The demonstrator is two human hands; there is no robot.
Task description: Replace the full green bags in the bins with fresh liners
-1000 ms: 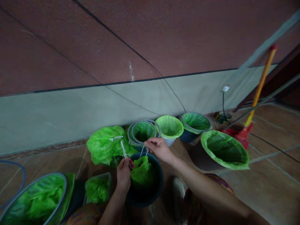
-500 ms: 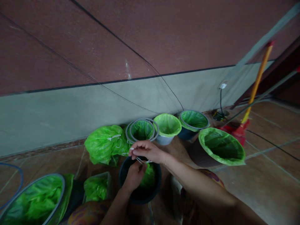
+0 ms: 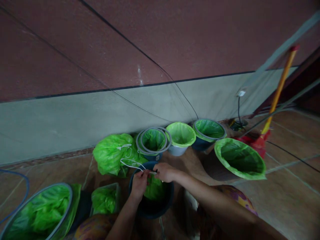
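Note:
A white cord loops out to the left from between my hands, over the rim of a dark bucket. My left hand is closed, its fingertips pinching the cord. My right hand is closed just beside it, gripping a pale length of what looks like the same cord; a small dark spot at its fingertips is too small to name. Both hands are above the bucket. Inside it lies a crumpled green plastic bag, partly hidden by my hands and wrists.
Beyond the bucket are a full green bag, grey-rimmed bins, a white bin and a brown bin, with green liners. A clear tub and a large lined bin stand left. A red broom leans right.
My right hand has come down from above my left hand to beside it. The cord loop now sticks out to the left. The view has shifted slightly.

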